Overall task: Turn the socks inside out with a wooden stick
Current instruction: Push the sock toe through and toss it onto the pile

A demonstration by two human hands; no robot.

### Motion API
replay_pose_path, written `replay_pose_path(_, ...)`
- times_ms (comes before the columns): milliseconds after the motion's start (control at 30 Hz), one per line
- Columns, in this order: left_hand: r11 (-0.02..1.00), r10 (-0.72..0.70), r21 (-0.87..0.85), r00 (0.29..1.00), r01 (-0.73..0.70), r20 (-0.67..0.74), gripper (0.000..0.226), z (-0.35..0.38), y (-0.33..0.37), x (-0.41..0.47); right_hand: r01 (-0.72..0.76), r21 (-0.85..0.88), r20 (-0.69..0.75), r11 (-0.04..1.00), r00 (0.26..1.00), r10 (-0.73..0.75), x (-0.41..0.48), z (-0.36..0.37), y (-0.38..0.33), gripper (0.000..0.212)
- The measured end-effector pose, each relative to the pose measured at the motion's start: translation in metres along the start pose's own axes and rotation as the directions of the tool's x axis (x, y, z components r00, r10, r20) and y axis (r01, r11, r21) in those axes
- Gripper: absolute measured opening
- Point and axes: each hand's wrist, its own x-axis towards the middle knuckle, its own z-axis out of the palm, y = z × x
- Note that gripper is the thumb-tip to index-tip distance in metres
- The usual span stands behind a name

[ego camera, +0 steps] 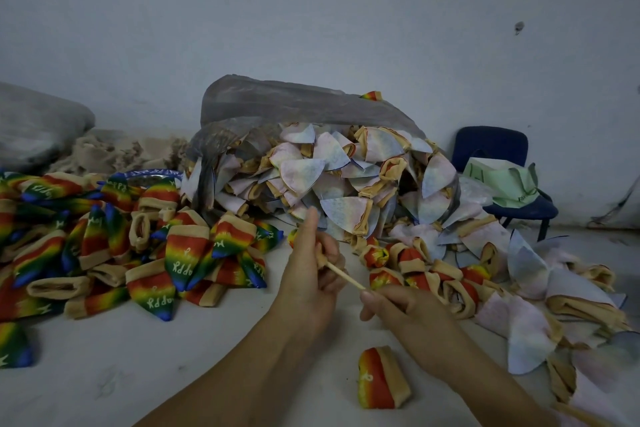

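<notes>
Clutching soft, limp sock [322,258] in left grip [311,263]; pinching light, stiff wooden stick [346,277] in right grip [408,319] just beside; probably best held by stretchy cuff.

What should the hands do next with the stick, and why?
Probably the left hand should draw the beige sock fabric it pinches back along the wooden stick, while the right hand holds the stick steady. The fabric sits bunched at the stick's far end, so that sock looks only partly turned.
</notes>
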Motion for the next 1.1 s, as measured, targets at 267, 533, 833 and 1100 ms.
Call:
replay_pose_path(267,0.876,0.160,0.483,0.931,0.019,-0.327,0.063,0.006,-0.018,-0.002,-0.054,0.021,-0.089,0.998,0.994,0.056,0.003,0.026,-0.011,0.041)
replay_pose_path(533,0.925,-0.024,0.365,0.975,0.104,-0.219,0.049,-0.003,-0.021,-0.009,0.048,-0.356,-0.095,0.933,0.992,-0.087,0.006,0.010,0.004,0.044)
replay_pose_path(833,0.957,-0.022,0.287,0.996,0.047,-0.090,0.053,-0.012,-0.025,0.000,0.115,-0.550,-0.073,0.827,0.980,-0.185,0.009,-0.017,0.025,0.018)
replay_pose_path(1100,0.820,0.039,0.570,0.998,-0.058,0.046,0.054,-0.015,-0.024,-0.001,0.066,-0.582,-0.117,0.811,0.979,-0.164,0.006,-0.017,0.022,0.022)
